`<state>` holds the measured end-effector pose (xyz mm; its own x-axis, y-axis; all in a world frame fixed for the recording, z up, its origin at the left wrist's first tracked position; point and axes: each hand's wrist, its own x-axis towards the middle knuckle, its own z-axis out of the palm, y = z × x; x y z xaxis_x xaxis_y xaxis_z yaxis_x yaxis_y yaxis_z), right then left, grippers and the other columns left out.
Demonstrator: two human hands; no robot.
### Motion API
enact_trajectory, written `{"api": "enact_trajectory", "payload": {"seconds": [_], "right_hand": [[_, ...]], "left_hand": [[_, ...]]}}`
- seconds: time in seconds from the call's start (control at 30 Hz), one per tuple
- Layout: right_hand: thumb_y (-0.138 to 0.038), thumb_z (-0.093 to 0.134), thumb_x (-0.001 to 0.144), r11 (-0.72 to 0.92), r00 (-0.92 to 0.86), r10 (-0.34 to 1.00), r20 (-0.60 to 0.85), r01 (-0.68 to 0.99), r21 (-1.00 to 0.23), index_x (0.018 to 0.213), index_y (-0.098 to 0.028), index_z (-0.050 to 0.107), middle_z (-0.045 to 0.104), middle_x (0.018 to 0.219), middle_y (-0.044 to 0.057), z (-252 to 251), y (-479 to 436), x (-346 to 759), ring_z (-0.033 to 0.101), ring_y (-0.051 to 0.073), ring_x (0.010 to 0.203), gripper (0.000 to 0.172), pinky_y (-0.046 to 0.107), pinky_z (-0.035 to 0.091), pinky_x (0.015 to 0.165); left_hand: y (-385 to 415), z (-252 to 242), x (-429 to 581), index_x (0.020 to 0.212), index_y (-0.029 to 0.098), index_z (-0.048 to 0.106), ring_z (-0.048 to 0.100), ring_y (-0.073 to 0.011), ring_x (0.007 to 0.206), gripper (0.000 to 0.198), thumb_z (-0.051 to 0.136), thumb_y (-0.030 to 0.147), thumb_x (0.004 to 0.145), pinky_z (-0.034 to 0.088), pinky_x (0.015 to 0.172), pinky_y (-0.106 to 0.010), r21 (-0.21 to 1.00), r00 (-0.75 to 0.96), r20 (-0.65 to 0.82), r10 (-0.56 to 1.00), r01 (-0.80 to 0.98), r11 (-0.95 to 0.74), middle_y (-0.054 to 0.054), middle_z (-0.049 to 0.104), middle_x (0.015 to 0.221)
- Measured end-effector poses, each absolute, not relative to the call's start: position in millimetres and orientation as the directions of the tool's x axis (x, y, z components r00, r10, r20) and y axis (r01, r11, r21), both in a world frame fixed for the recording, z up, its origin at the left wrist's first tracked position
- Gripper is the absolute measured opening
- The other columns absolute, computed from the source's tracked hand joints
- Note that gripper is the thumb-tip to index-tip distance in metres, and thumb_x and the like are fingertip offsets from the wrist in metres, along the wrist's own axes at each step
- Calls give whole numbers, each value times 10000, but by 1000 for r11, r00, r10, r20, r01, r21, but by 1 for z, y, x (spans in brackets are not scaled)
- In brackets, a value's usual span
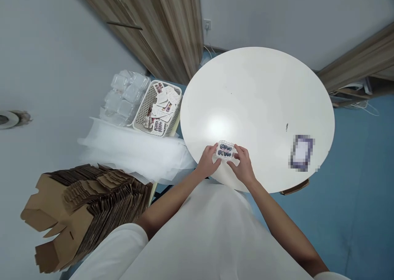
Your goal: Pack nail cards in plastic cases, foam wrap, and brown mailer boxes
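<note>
A small clear plastic case (225,150) is held between both hands above the near edge of a round white table (261,91). Inside the case, two short rows of small dark oval pieces are seen; what they are exactly cannot be made out at this size. The case is held flat, with its long axis running left to right across the person's body, and its broad face is turned upward toward the camera.

The left end of the case is pinched by the left hand (208,160), fingers curled over the top edge and thumb beneath or beside it. The right end is pinched likewise by the right hand (244,165), the fingertips pressed against the short side. Whether the lid of the case is closed cannot be told.

To the left of the table, a pale perforated basket (144,108) is set on a surface draped with white sheeting (132,149); it is filled with loose printed cards and small packets, some bearing the same dark ovals. Just beside the basket, a stack of empty clear plastic cases (124,93) is piled. Nearer the person, a thick pile of flattened brown cardboard boxes (83,206) is stacked. On the right part of the table, well apart from the hands, a small card (302,152) is lying, blurred.
</note>
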<state>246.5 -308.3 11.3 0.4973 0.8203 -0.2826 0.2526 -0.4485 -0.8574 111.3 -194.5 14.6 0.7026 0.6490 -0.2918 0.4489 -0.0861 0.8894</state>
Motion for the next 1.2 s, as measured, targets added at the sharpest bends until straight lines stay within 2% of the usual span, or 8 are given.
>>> {"api": "enact_trajectory", "payload": {"seconds": [0.23, 0.4, 0.57, 0.7, 0.8, 0.9, 1.03, 1.2], "right_hand": [[-299, 582, 725, -466, 471, 831, -296, 298, -833, 1316, -294, 315, 418, 1211, 84, -5, -212, 209, 525, 189, 858, 648, 412, 478, 792], [-255, 567, 716, -462, 465, 837, -289, 317, -828, 1284, -246, 345, 445, 1215, 91, -21, -154, 196, 525, 178, 823, 609, 387, 488, 758], [-262, 579, 705, -466, 460, 839, -292, 327, -822, 1314, -232, 296, 361, 1326, 107, -41, -125, 192, 502, 224, 989, 673, 406, 474, 816], [-273, 586, 700, -494, 465, 828, -315, 334, -803, 1342, -230, 255, 281, 1392, 107, -53, -120, 190, 388, 276, 1180, 724, 460, 419, 906], [-295, 587, 705, -507, 469, 820, -329, 327, -797, 1346, -246, 249, 221, 1426, 93, -52, -123, 186, 349, 287, 1218, 726, 482, 398, 929], [-317, 580, 712, -542, 516, 776, -364, 248, -803, 1334, -249, 265, 208, 1419, 104, -45, -128, 179, 431, 263, 1138, 700, 451, 442, 887], [-335, 562, 721, -599, 581, 662, -474, 28, -800, 1296, -238, 304, 324, 1315, 115, -36, -129, 170, 545, 187, 923, 638, 375, 513, 774], [-334, 574, 712, -586, 588, 619, -520, -94, -805, 1257, -226, 359, 348, 1278, 104, -35, -119, 169, 548, 171, 924, 596, 342, 512, 800]], "left_hand": [[-119, -2, 72, 1340, 202, 287, 452, -247, 1025, 684, 578, 255, 723, 374, 891, -393, 861, 622, -342, 704, 508, -31, -106, 436, 1120], [-71, -11, 64, 1303, 193, 310, 439, -243, 1065, 607, 532, 247, 741, 378, 906, -405, 806, 577, -355, 735, 587, -72, -106, 410, 1152], [-40, -29, 69, 1292, 187, 314, 426, -251, 1100, 605, 526, 224, 727, 370, 923, -411, 777, 570, -363, 737, 622, -98, -110, 392, 1159], [-33, -43, 73, 1295, 201, 308, 410, -251, 1126, 624, 529, 191, 711, 348, 948, -412, 775, 574, -383, 724, 626, -87, -103, 374, 1169], [-34, -47, 72, 1314, 197, 273, 382, -255, 1151, 667, 541, 189, 703, 315, 978, -424, 771, 572, -396, 719, 632, -78, -107, 346, 1196], [-39, -44, 67, 1339, 193, 210, 406, -247, 1110, 716, 549, 213, 709, 360, 935, -421, 760, 542, -435, 719, 650, -31, -121, 307, 1230], [-43, -41, 66, 1337, 203, 203, 489, -176, 919, 697, 540, 220, 727, 463, 781, -343, 759, 513, -507, 693, 647, 76, -119, 322, 1206], [-41, -47, 72, 1315, 208, 255, 491, -145, 914, 648, 540, 198, 733, 484, 762, -285, 800, 515, -503, 694, 582, 148, -114, 308, 1220]]}}
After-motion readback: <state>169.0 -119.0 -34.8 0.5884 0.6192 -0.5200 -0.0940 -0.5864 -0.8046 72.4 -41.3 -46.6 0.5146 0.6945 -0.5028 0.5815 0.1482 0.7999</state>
